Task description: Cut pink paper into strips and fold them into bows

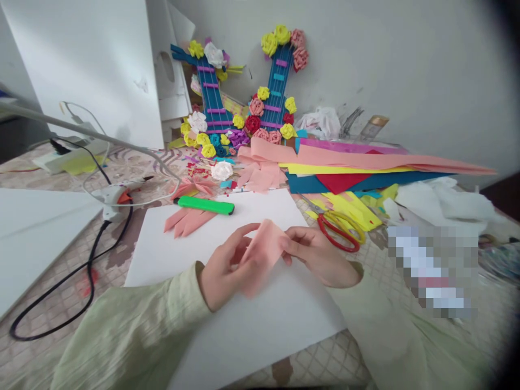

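A piece of pink crepe paper (266, 244) is held between both hands over a white sheet (244, 336). My left hand (229, 265) is closed on its left side, thumb across the front. At its right edge, my right hand (319, 254) pinches the paper between thumb and fingers. The lower end of the piece is blurred. Beyond my left hand, several pink paper strips (187, 223) lie on the sheet under a green utility knife (206, 205). Scissors with red and yellow handles (339, 233) rest just beyond my right hand.
Two blue paper guitars (211, 97) trimmed with paper roses lean against the wall. Stacked crepe paper (365, 160) and yellow scraps (353, 208) lie at the back right. A glue gun (116, 200) with a looping black cord stands at left, near a white board (36, 233).
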`<state>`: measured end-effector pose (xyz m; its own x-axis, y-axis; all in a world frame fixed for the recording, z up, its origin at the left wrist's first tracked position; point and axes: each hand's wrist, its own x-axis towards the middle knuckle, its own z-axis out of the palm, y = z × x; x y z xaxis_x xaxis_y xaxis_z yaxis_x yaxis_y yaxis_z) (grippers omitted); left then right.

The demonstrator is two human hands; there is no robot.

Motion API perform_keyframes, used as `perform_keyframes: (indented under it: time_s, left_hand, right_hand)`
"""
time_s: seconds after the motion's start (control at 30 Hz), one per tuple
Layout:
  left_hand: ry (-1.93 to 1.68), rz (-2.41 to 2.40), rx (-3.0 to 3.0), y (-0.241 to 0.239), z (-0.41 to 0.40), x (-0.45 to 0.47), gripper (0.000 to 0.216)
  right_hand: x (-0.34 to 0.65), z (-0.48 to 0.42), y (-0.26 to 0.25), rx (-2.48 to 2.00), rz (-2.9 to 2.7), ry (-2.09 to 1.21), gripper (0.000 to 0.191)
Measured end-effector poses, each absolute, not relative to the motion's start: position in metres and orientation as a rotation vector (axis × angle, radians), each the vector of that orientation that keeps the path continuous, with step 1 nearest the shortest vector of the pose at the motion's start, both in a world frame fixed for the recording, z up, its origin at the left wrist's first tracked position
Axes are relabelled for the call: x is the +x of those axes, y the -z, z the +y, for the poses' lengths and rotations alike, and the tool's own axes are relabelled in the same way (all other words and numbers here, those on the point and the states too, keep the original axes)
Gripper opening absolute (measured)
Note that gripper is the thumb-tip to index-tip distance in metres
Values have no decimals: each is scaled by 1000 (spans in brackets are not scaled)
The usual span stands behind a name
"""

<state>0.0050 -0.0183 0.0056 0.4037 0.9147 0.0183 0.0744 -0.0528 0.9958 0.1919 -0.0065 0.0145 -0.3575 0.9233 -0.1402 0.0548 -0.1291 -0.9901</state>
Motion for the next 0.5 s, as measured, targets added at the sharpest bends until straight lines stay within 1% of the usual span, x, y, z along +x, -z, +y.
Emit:
perform_keyframes:
  time_s: [0.07, 0.13, 0.27, 0.33, 0.4, 0.5]
  left_hand:
    - [-892, 807, 1255, -10, -18, 8, 40]
    - [-860, 718, 1088, -13, -17, 10, 36]
    - [-806, 800, 936, -8, -14, 9, 24]
    - [-810, 881, 944, -3, -13, 8, 19]
    - [-806, 945, 956, 1, -13, 7, 18]
    - [-763, 992, 924, 4, -14, 7, 19]
  right_hand:
    - [192, -7, -16, -1124, -1418, -1621, 24]
    - [192, -8, -18, -1101, -1411, -1686, 24]
    - [191, -7, -19, -1130, -1453, -1733, 24]
    - [192, -6, -18, -1191, -1488, -1657, 24]
    - [192, -6, -16, -1261, -1532, -1518, 24]
    - [190, -7, -11, -1413, -1636, -1154, 20]
